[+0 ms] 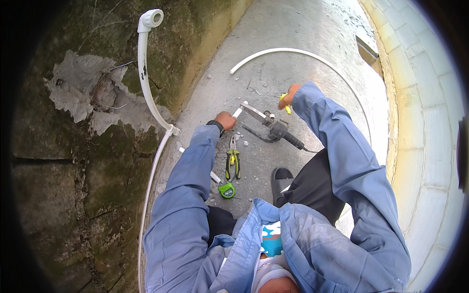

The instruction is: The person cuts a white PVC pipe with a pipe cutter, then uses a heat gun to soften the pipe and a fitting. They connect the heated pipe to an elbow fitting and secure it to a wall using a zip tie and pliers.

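Observation:
My left hand [225,120], with a dark watch at the wrist, is closed around a short white plastic pipe [238,113]. That pipe's far end is beside the flat metal plate of a pipe-welding iron [277,131]; I cannot tell if they touch. The iron lies on the ground, its black handle towards my right knee. Past it, my right hand [291,94] is closed on a small bright yellow object [285,103] whose kind is unclear. Green-and-black pliers [233,158] and a green tape measure [226,190] lie nearer to me, below my left hand.
A long white pipe [146,85] with an elbow at its top runs along the mossy wall [44,195] at left. Another white pipe [303,52] curves across the concrete ground [273,34]. A pipe piece [215,177] lies by my left forearm. A pale block wall [410,127] stands at right.

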The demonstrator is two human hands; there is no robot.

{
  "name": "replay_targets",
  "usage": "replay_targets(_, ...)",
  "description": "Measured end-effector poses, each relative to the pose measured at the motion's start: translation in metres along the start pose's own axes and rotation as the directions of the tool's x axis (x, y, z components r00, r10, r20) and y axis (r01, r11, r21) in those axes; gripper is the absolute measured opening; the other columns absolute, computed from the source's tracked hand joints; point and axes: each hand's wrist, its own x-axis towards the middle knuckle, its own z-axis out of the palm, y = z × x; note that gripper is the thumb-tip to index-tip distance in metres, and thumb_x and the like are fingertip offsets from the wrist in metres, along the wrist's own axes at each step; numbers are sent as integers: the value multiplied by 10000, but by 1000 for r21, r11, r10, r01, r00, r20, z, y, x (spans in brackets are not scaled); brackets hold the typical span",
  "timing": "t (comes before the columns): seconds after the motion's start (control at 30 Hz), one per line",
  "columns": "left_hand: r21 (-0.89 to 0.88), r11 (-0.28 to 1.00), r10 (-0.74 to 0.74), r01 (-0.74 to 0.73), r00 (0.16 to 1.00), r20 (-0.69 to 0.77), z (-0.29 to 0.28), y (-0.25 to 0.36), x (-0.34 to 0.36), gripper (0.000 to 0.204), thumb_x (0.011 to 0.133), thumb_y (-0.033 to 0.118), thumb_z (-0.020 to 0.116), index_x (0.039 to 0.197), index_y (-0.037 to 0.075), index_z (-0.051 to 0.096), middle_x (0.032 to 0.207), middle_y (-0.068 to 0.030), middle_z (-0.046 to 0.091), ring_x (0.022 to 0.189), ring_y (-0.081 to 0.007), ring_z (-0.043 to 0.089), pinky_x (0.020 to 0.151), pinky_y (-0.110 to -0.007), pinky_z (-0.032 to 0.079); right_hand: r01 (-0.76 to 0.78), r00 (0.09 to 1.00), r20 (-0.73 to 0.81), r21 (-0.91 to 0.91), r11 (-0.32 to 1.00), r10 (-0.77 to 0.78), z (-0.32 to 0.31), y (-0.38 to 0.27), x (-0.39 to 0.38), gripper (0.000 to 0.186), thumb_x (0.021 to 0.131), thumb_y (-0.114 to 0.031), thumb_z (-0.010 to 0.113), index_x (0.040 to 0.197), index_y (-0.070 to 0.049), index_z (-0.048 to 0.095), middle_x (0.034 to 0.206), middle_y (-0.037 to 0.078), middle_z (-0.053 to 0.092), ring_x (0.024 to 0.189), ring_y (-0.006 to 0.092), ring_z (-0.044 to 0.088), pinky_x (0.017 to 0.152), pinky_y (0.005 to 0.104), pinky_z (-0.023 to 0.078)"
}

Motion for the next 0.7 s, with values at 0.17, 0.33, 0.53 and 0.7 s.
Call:
replay_targets(0.17,14,999,-37,38,997,-65,-7,37,-28,301,780,328,745,787,27,738,737,-125,707,652,-226,675,642,-349,512,-3,1000,-1,9,1000,3,-2,5,-7,611,637,-525,745,1027,-55,744,1096,190,688,988,333,641,832,397,501)
replay_targets(0.33,59,996,-61,70,987,-148,-18,44,-42,419,668,368,861,857,19,725,845,-149,711,774,-256,677,720,-371,517,48,998,-50,18,999,-47,2,3,1,640,615,-541,753,957,0,746,979,211,700,865,345,658,736,396,493)
replay_targets(0.53,-52,997,-69,62,986,-151,-16,40,-45,552,602,381,913,936,-3,700,892,-160,704,813,-258,667,744,-357,516,59,996,-65,9,998,-58,4,2,4,641,617,-541,752,956,4,745,980,216,698,869,352,656,746,401,493)
replay_targets(0.7,-100,993,-69,65,997,-36,-13,20,-33,593,675,447,848,1011,-14,687,896,-139,707,750,-220,673,681,-348,519,46,997,-68,6,999,-45,-1,-7,-3,643,623,-535,755,969,7,742,1005,224,696,897,359,657,765,402,496)
